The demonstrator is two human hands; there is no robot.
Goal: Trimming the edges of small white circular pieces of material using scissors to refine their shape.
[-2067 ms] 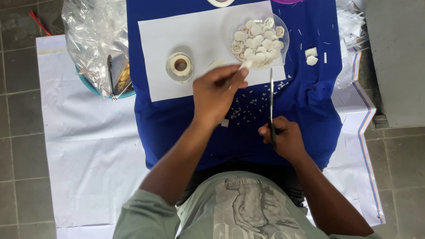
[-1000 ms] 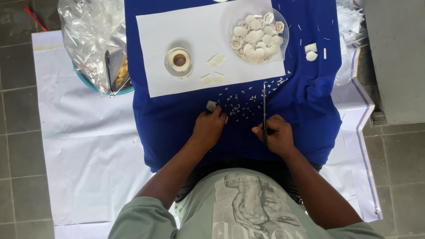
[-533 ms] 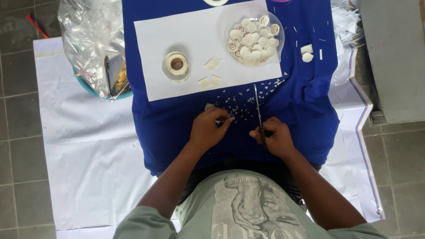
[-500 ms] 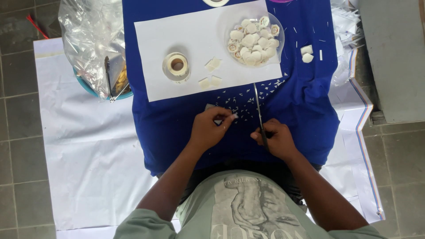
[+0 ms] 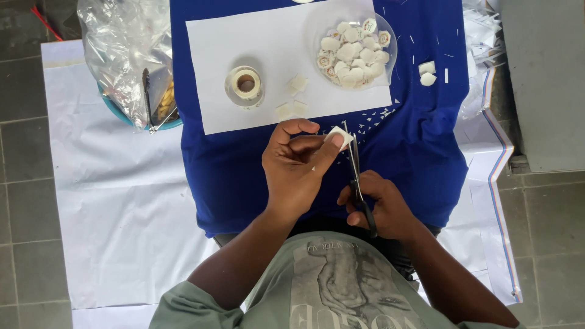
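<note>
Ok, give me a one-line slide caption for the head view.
Left hand pinches a small white piece against scissors held by the right hand, over blue cloth.

Left hand (image 5: 297, 166) rose — white piece (image 5: 339, 136) (pinched) meets scissors (image 5: 355, 172).

left hand (image 5: 297, 166) pinching white piece (image 5: 339, 136), right hand (image 5: 378, 204) gripping scissors (image 5: 355, 173)

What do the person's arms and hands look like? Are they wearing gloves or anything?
No gloves. Both the left hand and the right hand are bare, with no rings, watch or bracelet showing. The forearms are bare too. Short grey-green sleeves of a printed T-shirt cover only the upper arms.
</note>
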